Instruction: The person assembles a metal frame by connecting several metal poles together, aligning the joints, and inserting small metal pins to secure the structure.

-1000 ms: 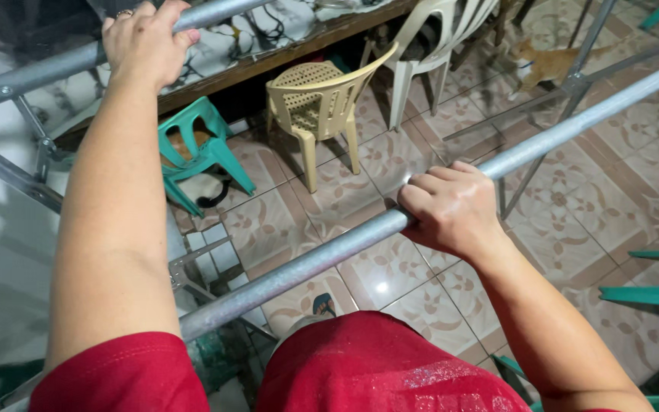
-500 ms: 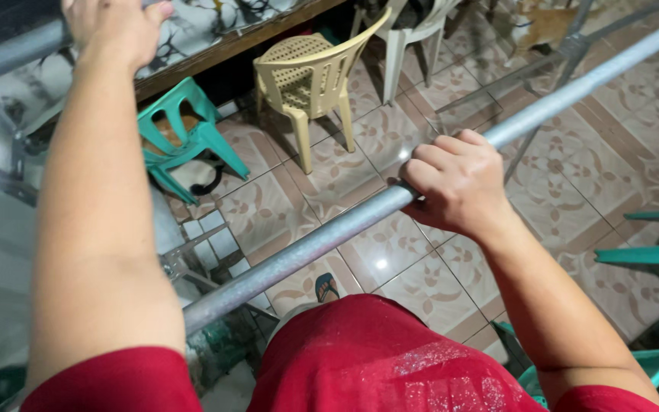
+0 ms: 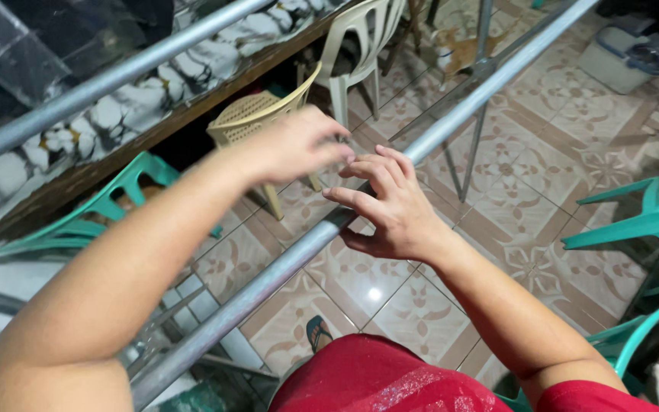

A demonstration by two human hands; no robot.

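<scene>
Head view, looking down over a long metal pipe running from near left to far right, high above a patterned tiled floor. Right hand resting at the middle of this pipe, fingers stretched over the top and thumb underneath, half open, not clamped around it. Left hand blurred, in the air just left of the right fingertips, fingers bent; cannot tell whether closed, and apparently touching nothing. Second pipe farther away at the left, with no hand on it. Below: beige plastic chair, white chair, teal chairs at left and right, and a sandalled foot close under the pipe.

Probably the main danger: no firm grip anywhere. Easy to lose balance with such a loose hold, and easy to slip on smooth round metal. Hard tiles and chair edges underneath, so likely a bad landing. Possible also to pinch fingers between hand and pipe.
</scene>
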